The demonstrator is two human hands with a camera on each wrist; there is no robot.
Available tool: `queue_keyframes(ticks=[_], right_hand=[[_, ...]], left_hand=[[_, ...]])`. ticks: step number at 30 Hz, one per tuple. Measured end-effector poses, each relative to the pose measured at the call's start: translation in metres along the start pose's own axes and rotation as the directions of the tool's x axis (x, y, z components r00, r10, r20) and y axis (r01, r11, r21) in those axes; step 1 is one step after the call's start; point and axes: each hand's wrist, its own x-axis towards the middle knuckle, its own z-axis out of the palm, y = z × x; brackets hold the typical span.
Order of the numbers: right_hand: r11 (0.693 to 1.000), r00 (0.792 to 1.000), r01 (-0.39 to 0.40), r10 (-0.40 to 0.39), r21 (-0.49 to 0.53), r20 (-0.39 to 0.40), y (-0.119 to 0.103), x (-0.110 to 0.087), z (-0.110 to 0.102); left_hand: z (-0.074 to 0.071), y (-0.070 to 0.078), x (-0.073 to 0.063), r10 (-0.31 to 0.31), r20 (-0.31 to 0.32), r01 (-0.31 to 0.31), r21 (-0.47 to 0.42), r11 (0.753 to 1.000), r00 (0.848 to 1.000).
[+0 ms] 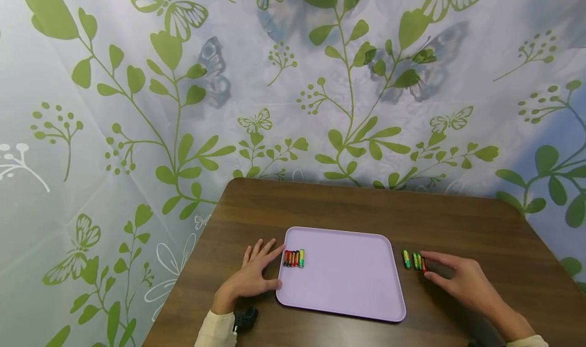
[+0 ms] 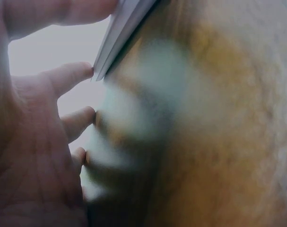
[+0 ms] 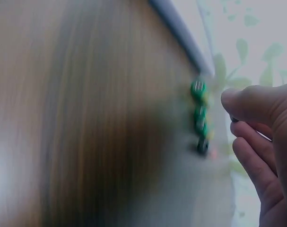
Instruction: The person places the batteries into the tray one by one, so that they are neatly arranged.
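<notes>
My left hand (image 1: 253, 276) lies spread at the left side of a lilac tray (image 1: 343, 276), index fingertip and thumb at its rim. In the left wrist view, the fingers (image 2: 74, 78) reach along the tray's edge. Just inside that rim stand several red-and-black batteries (image 1: 293, 258) in a row, with a yellow-green battery (image 1: 301, 258) at its right end. Right of the tray, my right hand (image 1: 467, 281) pinches a red battery (image 1: 426, 264) between thumb and index finger; the fingers mostly hide it. Beside it are green batteries (image 1: 406, 259), blurred in the right wrist view.
The brown wooden table (image 1: 366, 204) has rounded far corners. Behind it hangs a curtain (image 1: 293, 82) printed with leaves and butterflies. A black strap piece (image 1: 246, 317) sits at the left wrist, by the cream sleeve (image 1: 217, 329).
</notes>
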Motion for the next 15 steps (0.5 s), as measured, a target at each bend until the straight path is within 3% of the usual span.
queue_keyframes(ticks=[8, 15], right_hand=[[0.986, 0.998, 0.064, -0.063, 0.156, -0.010, -0.047, 0.018, 0.028], [0.970, 0.992, 0.121, -0.123, 0.209, -0.004, -0.082, 0.043, 0.057]], left_hand=[[-0.005, 0.010, -0.002, -0.027, 0.033, 0.026, 0.020, 0.999, 0.999], [-0.007, 0.012, -0.002, -0.004, 0.027, 0.004, 0.002, 1.000, 1.000]])
